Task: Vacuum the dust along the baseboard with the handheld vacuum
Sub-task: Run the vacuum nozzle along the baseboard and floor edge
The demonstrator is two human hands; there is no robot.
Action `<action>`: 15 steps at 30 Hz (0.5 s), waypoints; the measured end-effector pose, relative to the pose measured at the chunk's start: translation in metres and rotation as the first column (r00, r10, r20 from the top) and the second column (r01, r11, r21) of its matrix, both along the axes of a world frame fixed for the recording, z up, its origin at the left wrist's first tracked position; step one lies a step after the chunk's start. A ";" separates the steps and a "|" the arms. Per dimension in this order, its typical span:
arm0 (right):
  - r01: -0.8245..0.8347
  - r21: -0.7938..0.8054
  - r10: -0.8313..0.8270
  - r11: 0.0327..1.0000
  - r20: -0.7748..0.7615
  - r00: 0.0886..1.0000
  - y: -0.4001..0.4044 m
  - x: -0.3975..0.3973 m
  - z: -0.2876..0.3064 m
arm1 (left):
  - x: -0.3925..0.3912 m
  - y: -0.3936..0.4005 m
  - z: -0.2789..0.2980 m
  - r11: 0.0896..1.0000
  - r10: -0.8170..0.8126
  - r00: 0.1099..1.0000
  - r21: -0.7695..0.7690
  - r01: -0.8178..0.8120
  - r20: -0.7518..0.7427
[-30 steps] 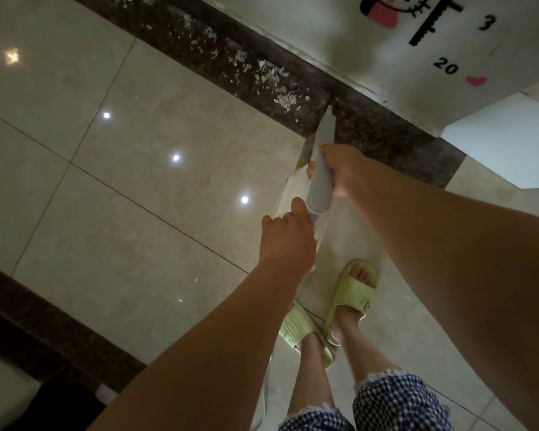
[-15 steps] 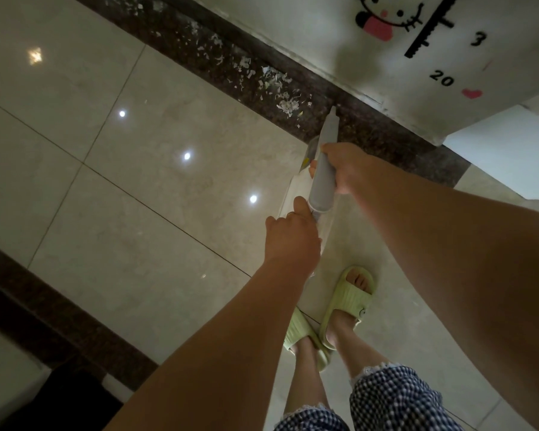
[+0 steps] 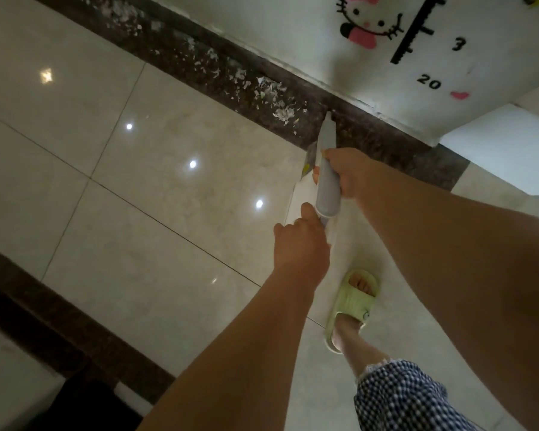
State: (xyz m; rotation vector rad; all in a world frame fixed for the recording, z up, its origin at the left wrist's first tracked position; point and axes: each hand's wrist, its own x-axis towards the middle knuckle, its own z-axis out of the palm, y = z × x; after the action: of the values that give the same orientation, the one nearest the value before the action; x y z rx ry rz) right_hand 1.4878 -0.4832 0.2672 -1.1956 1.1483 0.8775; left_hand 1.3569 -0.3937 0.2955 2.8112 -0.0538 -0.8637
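A glossy beige tiled floor filled most of the view, bordered by a dark speckled stone baseboard strip beneath a white wall. White scraps of dust and paper debris lay scattered along that strip. The slim grey handheld vacuum pointed down, its narrow nozzle tip at the strip, just right of the nearest scraps. The right hand gripped its body; the left hand curled round its rear end. A pale green slipper stood nearby.
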 end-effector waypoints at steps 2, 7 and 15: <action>-0.038 -0.035 0.039 0.999 0.015 0.999 0.006 -0.004 -0.007 | -0.003 0.007 -0.001 1.000 0.006 1.000 0.002 -0.006 0.005; 0.008 -0.015 -0.008 1.000 0.019 1.000 0.029 -0.012 -0.007 | -0.011 0.033 -0.001 1.000 -0.015 1.000 0.013 0.015 0.005; 0.002 -0.148 -0.001 0.989 0.011 1.000 0.049 -0.001 -0.034 | 0.009 0.074 -0.009 0.986 -0.164 0.986 -0.024 0.165 0.029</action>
State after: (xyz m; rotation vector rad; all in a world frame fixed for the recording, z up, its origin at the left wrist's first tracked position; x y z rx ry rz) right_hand 1.4867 -0.4343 0.2331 -1.3184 1.2226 0.7948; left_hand 1.3663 -0.3195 0.2862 2.8245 -0.3028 -0.8525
